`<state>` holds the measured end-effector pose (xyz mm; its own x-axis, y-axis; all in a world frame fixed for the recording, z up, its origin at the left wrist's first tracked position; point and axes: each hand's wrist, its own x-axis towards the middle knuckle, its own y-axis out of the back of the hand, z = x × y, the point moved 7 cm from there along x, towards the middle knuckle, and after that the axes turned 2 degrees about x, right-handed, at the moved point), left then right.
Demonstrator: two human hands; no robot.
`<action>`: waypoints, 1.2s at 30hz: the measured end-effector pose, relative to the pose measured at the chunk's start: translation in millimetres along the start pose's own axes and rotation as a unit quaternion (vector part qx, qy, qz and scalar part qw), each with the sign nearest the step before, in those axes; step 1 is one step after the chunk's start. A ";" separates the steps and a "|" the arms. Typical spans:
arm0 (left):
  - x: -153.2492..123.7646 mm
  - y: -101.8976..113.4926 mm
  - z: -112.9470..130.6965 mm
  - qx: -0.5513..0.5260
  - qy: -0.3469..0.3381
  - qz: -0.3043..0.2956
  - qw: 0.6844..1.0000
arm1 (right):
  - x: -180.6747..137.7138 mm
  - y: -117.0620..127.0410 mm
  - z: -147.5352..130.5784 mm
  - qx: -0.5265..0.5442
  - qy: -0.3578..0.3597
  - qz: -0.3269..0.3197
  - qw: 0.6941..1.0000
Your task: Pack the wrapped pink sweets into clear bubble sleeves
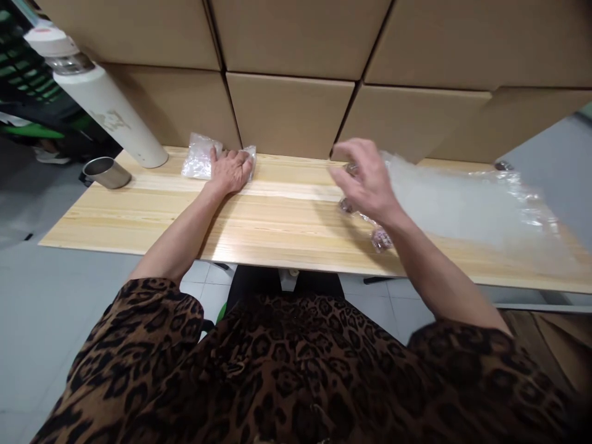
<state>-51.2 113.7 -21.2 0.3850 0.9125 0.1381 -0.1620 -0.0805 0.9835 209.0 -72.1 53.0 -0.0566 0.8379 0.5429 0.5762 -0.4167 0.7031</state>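
My left hand (230, 171) lies flat with its fingers spread, pressing on clear plastic packets (200, 156) at the back of the wooden table (277, 216). What is inside those packets I cannot make out. Raised above the table, my right hand (365, 179) has its thumb and fingers apart, with nothing seen between them. Beneath and beside it are small wrapped pieces, one of them a pinkish-purple packet (381, 239) near the front edge. Part of that group is hidden by my right hand and forearm. Next to it, a large translucent plastic sheet or bag (467, 203) covers the right part of the table.
Stacked cardboard boxes (291, 114) form a wall along the table's back edge. At the left stand a tall white bottle (111, 114) and a metal cup (107, 172) by the table's edge. Brown cardboard (546, 345) is below the table at right.
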 end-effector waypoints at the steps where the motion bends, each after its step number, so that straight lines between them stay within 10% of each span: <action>1: 0.3 0.0 -0.3 0.001 -0.003 -0.001 1.000 | -21.2 23.2 18.2 -0.021 -0.026 0.004 0.999; 5: 2.0 -1.0 -1.3 0.010 -0.009 -0.008 1.000 | -105.8 77.8 92.1 -0.088 -0.140 -0.004 0.986; 9: 2.7 -0.9 -2.3 0.025 -0.005 -0.008 1.000 | -154.7 76.6 112.4 -0.108 -0.117 0.001 0.987; 17: -11.8 11.5 3.6 -0.005 0.005 0.020 1.000 | -151.4 68.5 93.2 -0.126 -0.060 0.120 0.983; 22: -25.3 32.4 25.0 -0.051 -0.004 0.104 0.993 | -163.9 84.2 108.8 -0.013 -0.163 0.220 0.962; 27: -48.1 38.3 89.9 -0.189 -0.138 0.186 0.954 | -172.0 82.0 127.1 0.206 -0.246 0.316 0.893; 36: -89.2 -1.0 255.7 -0.292 -0.363 0.029 0.885 | -171.6 60.2 133.3 0.349 -0.278 0.226 0.866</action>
<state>147.0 -70.2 -4.6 0.8079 0.3989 0.4337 -0.5609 0.2946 0.7737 362.0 -194.0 -59.1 0.5930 0.7659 0.2484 0.8004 -0.5942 -0.0788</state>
